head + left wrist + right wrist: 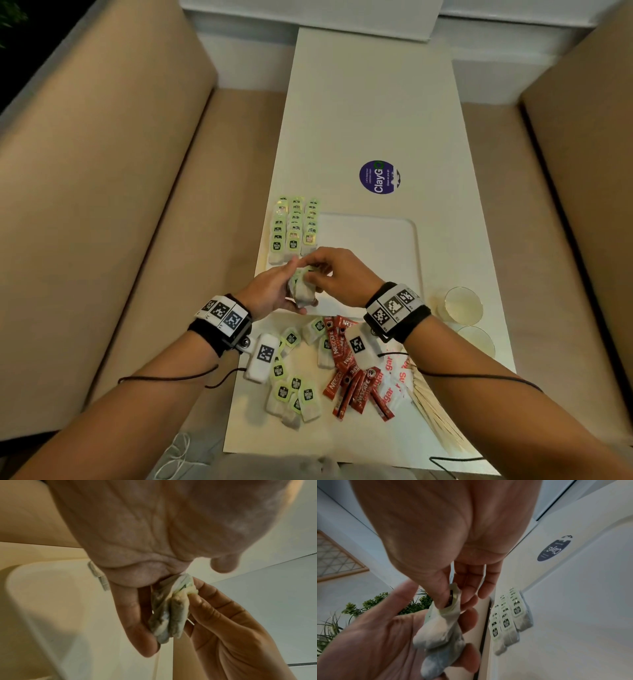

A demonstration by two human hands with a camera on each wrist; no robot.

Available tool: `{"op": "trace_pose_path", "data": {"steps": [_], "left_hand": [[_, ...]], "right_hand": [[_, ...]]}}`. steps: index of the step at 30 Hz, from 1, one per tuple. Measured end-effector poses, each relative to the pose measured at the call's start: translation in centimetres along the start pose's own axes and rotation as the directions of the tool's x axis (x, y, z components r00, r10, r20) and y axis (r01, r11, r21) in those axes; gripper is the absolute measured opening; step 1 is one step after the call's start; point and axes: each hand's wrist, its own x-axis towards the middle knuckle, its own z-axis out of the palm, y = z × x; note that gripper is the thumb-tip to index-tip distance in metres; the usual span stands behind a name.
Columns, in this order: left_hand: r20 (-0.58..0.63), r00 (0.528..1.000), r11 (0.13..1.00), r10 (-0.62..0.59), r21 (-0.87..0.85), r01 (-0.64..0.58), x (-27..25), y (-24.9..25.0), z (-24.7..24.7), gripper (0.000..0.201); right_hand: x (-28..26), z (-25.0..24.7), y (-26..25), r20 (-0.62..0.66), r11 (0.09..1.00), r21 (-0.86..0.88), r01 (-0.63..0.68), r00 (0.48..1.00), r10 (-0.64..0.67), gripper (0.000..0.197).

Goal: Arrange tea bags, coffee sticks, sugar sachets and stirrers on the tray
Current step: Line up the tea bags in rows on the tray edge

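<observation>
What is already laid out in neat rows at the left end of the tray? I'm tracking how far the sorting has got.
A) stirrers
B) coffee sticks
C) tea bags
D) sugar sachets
C: green-tagged tea bags lie in three rows at the left end of the tray, while the coffee sticks, sugar sachets and stirrers lie off the tray on the table.
</observation>
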Motion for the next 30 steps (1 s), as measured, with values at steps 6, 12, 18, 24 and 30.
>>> {"op": "trace_pose_path", "data": {"steps": [6, 12, 18, 24, 30], "left_hand": [[0.015, 0.996, 0.979, 0.088, 0.185, -0.089, 0.1, 0.6, -0.5, 0.014], [-0.107, 0.982, 0.971, 0.154, 0.198, -0.131, 0.9, 0.3, -1.5, 0.019], [-0.087, 0.987, 0.966, 0.136, 0.232, -0.112, 1.2, 0.2, -2.1, 0.015], [-0.159, 0.981, 0.967, 0.107, 0.247, -0.066, 2.0, -0.7, -3.1, 0.021], [-0.228, 0.968, 0.968, 0.102, 0.249, -0.044, 2.9, -1.7, -3.7, 0.014]], "right_hand": [[1.4, -0.6, -0.6, -0.034, 1.0, 0.025, -0.012, 0.999, 0.012, 0.021], [2.2, -0.1, 0.1, -0.134, 0.99, 0.105, -0.095, 0.985, 0.108, 0.03], [2.5, 0.7, 1.6, -0.084, 0.989, 0.077, -0.127, 0.988, 0.133, 0.015], [2.8, 0.8, 2.2, -0.081, 0.98, 0.081, -0.181, 0.979, 0.187, 0.012], [3.0, 2.0, 3.3, -0.078, 0.951, 0.147, -0.271, 0.956, 0.284, 0.022]]}}
